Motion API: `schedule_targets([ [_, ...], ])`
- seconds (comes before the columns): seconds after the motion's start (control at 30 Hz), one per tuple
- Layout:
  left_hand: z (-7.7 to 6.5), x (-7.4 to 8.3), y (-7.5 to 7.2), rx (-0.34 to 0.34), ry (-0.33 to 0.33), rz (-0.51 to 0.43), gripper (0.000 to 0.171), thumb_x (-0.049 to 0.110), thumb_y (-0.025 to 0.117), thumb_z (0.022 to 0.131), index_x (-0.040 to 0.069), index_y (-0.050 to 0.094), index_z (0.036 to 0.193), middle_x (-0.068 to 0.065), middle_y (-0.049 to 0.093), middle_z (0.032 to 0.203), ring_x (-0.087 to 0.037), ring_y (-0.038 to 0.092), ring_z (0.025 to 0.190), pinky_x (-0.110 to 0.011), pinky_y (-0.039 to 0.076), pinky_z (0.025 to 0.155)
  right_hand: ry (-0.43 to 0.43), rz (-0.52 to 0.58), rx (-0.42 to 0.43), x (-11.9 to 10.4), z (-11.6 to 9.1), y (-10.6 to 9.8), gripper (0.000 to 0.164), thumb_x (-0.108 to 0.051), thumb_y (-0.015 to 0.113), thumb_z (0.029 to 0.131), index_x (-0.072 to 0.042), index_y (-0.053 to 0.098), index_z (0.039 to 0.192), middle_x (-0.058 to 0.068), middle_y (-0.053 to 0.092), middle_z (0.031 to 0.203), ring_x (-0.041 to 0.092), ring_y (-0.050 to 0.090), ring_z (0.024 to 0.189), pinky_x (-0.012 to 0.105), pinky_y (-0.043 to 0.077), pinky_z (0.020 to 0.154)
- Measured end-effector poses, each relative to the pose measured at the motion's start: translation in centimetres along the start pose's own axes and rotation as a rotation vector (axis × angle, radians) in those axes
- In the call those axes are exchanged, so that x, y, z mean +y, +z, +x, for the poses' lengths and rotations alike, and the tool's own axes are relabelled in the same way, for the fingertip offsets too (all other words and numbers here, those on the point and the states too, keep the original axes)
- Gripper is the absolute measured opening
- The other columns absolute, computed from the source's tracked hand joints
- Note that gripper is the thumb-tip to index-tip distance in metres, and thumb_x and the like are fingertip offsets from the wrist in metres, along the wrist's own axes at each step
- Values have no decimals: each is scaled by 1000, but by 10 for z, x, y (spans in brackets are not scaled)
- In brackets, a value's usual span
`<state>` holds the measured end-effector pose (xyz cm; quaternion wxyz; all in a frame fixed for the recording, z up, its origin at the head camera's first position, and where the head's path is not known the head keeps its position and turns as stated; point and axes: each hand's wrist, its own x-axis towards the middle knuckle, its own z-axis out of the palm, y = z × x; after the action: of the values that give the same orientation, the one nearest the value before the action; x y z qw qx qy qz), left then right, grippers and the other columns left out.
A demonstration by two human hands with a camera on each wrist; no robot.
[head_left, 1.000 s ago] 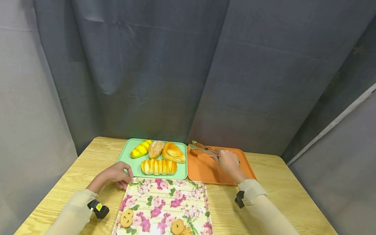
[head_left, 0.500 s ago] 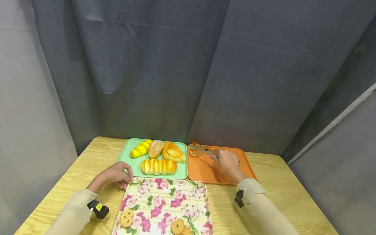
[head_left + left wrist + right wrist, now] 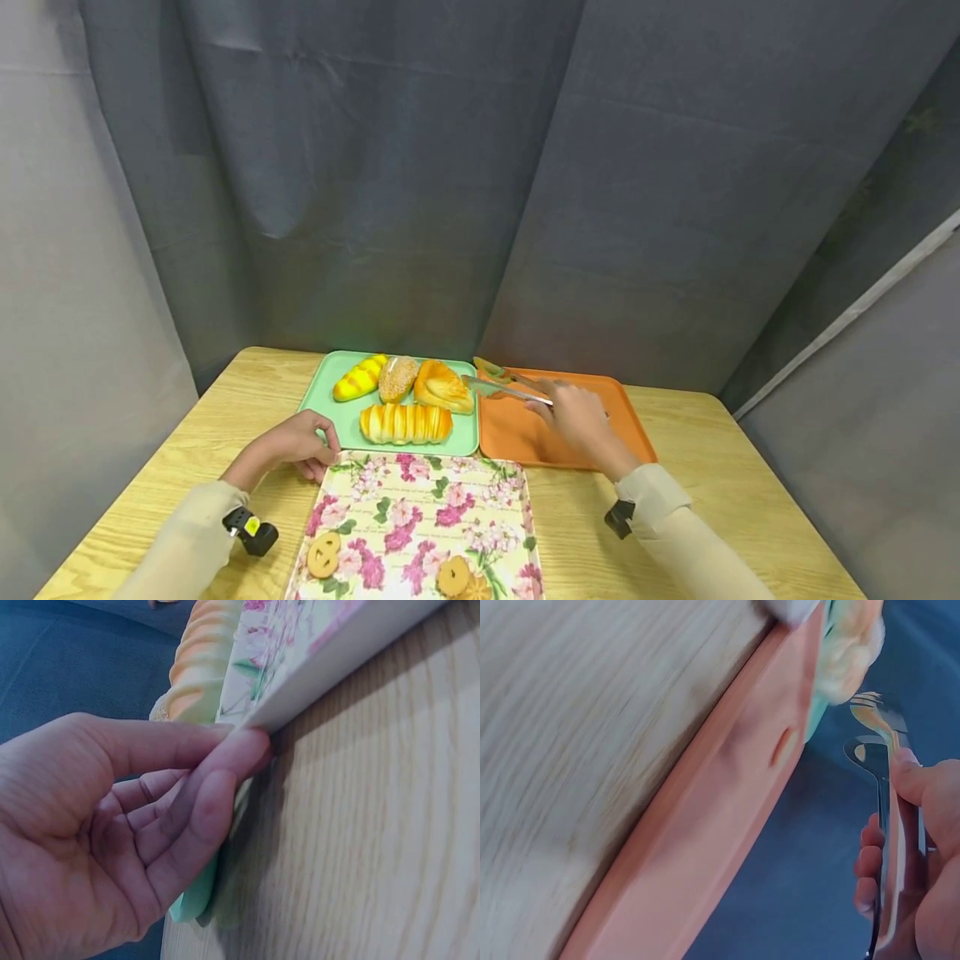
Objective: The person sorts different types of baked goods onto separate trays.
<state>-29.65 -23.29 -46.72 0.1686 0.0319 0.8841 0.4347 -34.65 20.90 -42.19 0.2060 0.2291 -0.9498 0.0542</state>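
My left hand [image 3: 303, 446] pinches the back left corner of a flowered tray [image 3: 420, 517] between thumb and fingers, as the left wrist view [image 3: 112, 832] also shows. My right hand [image 3: 577, 412] grips metal serving tongs [image 3: 885, 802], one end slotted like a fork, the other like a spoon. Their arms stand apart with nothing between the tips, raised over the left end of an orange tray [image 3: 555, 442]. A cookie [image 3: 784, 746] lies on that tray; the tongs partly hide it in the head view.
Left of the orange tray, a green tray [image 3: 345, 425] holds several breads, among them a ridged loaf [image 3: 406, 425] and a folded pastry [image 3: 442, 385]. On the flowered tray lie a pretzel-shaped cookie [image 3: 323, 556], a round cookie [image 3: 453, 577] and another [image 3: 477, 588]. Grey curtains [image 3: 375, 167] stand behind the table.
The tongs have come up off the cookie on the orange tray, shifted left and spread wider. My right hand has moved slightly with them; my left hand stays at the tray corner.
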Motion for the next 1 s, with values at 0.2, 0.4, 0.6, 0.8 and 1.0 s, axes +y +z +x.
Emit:
schedule_targets([
  [0.2, -2, 1, -2, -17, 7, 2, 11, 7, 75, 88, 0, 67, 91, -8, 67, 61, -15, 66, 52, -28, 56, 52, -100, 70, 39, -29, -9, -17, 50, -45, 74, 87, -9, 69, 122, 0, 62, 75, 6, 40, 47, 20, 25, 41],
  [0.4, -3, 1, -2, -18, 0, 8, 11, 8, 75, 88, 1, 67, 91, -7, 67, 61, -15, 66, 52, -28, 56, 52, -169, 146, -14, -59, -18, -31, 53, -43, 76, 88, -9, 67, 128, -4, 57, 77, 3, 41, 55, 18, 31, 46],
  [0.6, -3, 1, -2, -32, 8, -4, 10, 7, 74, 88, 1, 67, 91, -7, 67, 61, -15, 66, 52, -27, 56, 52, -309, 188, -34, -88, -29, -38, 51, -42, 76, 89, -9, 67, 127, -2, 62, 82, 3, 49, 60, 16, 35, 48],
  [0.8, 1, -1, -3, -44, 9, -17, 9, 7, 74, 88, 1, 67, 91, -8, 67, 61, -14, 66, 52, -27, 56, 52, -490, 187, -36, -117, -35, -38, 55, -45, 75, 88, -10, 66, 130, -2, 66, 87, 3, 54, 64, 12, 33, 49],
  [1.0, 4, -3, -4, -53, 7, -21, 7, 6, 73, 88, 2, 67, 90, -7, 67, 62, -14, 66, 52, -26, 55, 52, -584, 183, -101, -138, -39, -34, 55, -46, 73, 90, -12, 63, 133, -5, 64, 88, -1, 49, 62, 9, 31, 50],
])
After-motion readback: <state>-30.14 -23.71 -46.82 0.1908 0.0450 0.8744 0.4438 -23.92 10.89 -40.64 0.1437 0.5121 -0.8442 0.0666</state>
